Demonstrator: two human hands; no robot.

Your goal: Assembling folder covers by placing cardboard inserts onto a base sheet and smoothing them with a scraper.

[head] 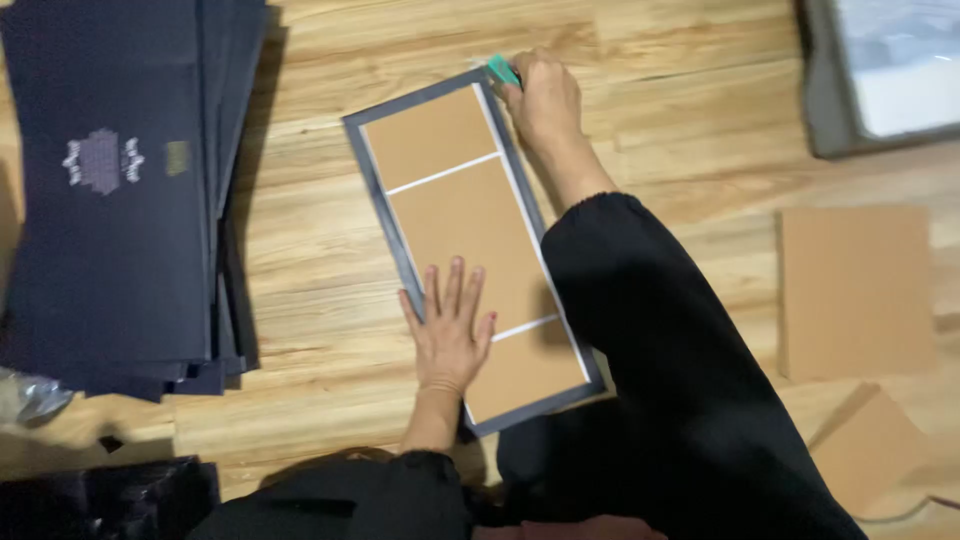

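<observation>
Brown cardboard panel [470, 240] lies centre floor; our left hand [447, 330] flat, fingers spread, pins it; right hand [543, 100] at 12 o'clock pinches green scraper [503, 70], pressing the edge

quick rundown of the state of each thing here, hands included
left hand: flat, fingers spread, pressing on the sheet
right hand: closed on the green tool
green tool: gripped, at the sheet's far corner
dark sheet: lying flat, three brown panels on it
stack of dark sheets: piled flat, unevenly
loose brown cards: flat on the floor
</observation>
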